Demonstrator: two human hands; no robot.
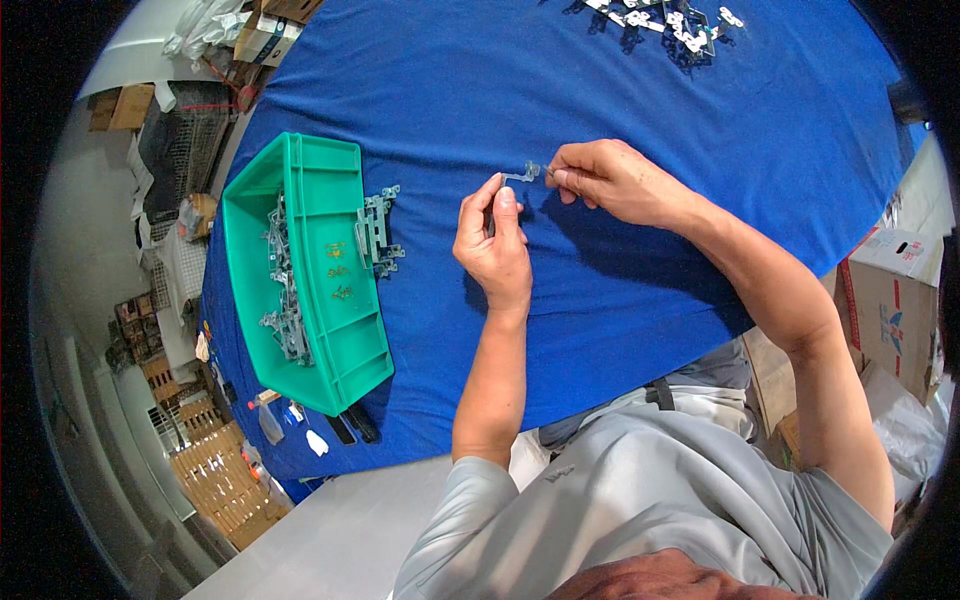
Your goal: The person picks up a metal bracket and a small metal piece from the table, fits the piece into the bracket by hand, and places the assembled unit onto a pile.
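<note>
The left hand pinches 1 pale-grey, angular, metal-looking bracket above wrinkled blue cloth. Right hand: fingertips narrowed beside the bracket's stepped end; grip cannot be told. Leftward: similar grey brackets beside 1 ribbed green plastic bin.

The left hand holds a metal bracket. The right hand, fingers pinched, is just beside it.

- Brightly lit across blue cloth;
- shadowed darkly below right hand;
- washed pale on far metal pieces;
- dimmer far left;
- bowed toward rim; black at corners
</note>
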